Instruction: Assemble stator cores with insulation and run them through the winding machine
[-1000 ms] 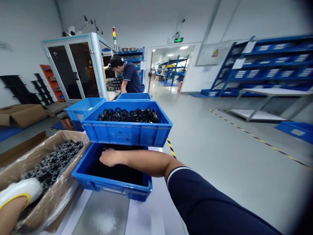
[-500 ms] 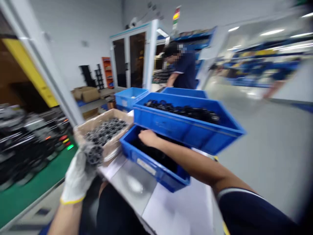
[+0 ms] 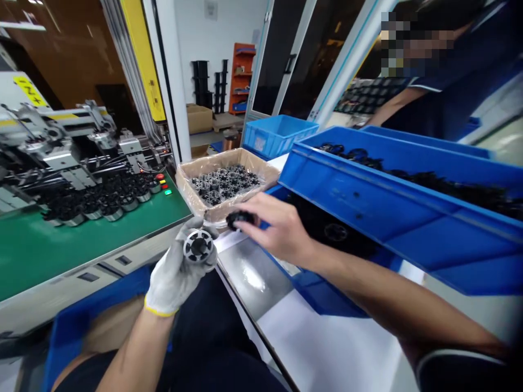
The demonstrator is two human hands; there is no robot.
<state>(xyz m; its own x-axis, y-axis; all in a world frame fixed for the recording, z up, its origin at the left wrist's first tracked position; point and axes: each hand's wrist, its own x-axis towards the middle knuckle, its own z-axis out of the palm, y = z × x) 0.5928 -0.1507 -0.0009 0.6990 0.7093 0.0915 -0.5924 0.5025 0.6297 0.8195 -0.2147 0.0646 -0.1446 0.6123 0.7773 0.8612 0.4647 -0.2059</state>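
Note:
My left hand [image 3: 177, 269], in a white glove, is closed around a grey metal slotted core [image 3: 198, 246] held end-on toward me. My bare right hand [image 3: 275, 228] pinches a small black plastic ring part [image 3: 240, 218] just to the right of the core. Right behind my hands stands a cardboard box [image 3: 226, 182] lined with plastic and filled with several grey cores. My right forearm crosses the lower blue bin [image 3: 310, 280] of black parts.
An upper blue bin [image 3: 392, 201] with black parts overhangs on the right. Left is a green machine bed [image 3: 61, 242] with rows of cores on fixtures. Another person [image 3: 441, 81] in dark blue works behind the bins. A further blue bin [image 3: 278, 133] sits at the back.
My view swung left toward the machine. My right hand came out of the lower blue bin holding a black part. My left hand lifted a grey core from the cardboard box toward it.

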